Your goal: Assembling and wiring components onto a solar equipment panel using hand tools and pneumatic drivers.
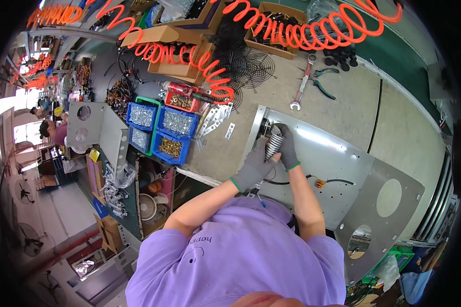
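Observation:
Grey gloves with green cuffs cover both hands. My left hand and my right hand are closed on a ribbed silver part that looks like a thick coil spring. The left fingers grip its lower side; the right fingers wrap round its top and right side. Just left of it, a round black fitting sits at the corner of a grey sheet-metal panel. The hands partly hide how the two meet. A black cable with a small orange wire coil lies on the panel below my right hand.
Left of the panel stand blue bins of screws and a red power screwdriver. Beyond it lie a wrench, pliers and wire fan guards. Orange coiled air hoses hang overhead. A plate with round cutouts adjoins at right.

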`<act>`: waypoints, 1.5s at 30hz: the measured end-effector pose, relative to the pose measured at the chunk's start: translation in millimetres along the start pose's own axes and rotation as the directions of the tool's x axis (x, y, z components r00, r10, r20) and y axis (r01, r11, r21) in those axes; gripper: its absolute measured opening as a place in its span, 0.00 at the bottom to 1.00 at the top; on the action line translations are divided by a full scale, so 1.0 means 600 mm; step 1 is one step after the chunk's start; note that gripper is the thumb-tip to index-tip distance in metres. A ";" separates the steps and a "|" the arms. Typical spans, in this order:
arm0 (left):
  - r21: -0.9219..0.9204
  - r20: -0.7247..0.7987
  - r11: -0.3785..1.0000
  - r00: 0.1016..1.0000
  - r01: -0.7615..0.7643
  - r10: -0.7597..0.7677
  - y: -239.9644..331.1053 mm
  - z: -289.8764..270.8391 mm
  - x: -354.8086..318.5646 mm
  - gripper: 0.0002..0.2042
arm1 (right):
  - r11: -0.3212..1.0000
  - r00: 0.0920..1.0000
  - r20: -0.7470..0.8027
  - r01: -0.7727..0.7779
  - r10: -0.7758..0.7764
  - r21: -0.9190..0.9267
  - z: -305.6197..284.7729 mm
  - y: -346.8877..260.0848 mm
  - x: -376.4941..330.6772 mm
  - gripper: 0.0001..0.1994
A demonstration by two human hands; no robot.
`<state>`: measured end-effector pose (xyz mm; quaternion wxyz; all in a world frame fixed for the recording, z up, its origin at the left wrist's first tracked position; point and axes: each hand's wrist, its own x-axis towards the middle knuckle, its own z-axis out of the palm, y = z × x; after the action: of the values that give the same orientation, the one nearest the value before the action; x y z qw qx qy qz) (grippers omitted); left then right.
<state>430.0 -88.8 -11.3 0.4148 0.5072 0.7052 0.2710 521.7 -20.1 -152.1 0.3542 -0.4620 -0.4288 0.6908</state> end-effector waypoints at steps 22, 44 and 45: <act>-0.036 -0.053 0.999 0.998 0.032 -0.034 0.014 -0.020 -0.003 0.26 | 0.968 0.989 0.012 -0.147 0.148 0.204 0.003 -0.054 -0.014 0.10; -0.416 0.144 0.857 0.953 0.304 -0.268 0.023 -0.056 0.018 0.16 | 0.977 0.978 -0.154 0.114 -0.143 -0.179 0.007 -0.054 -0.007 0.12; -0.412 0.077 0.879 0.971 0.240 -0.228 0.017 -0.056 0.021 0.16 | 0.958 0.975 -0.131 0.144 -0.180 -0.247 0.007 -0.050 -0.002 0.12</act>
<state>404.2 -72.0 9.8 0.5527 0.3213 0.6811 0.3569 520.7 -10.7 -123.5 0.3840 -0.5154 -0.5160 0.5663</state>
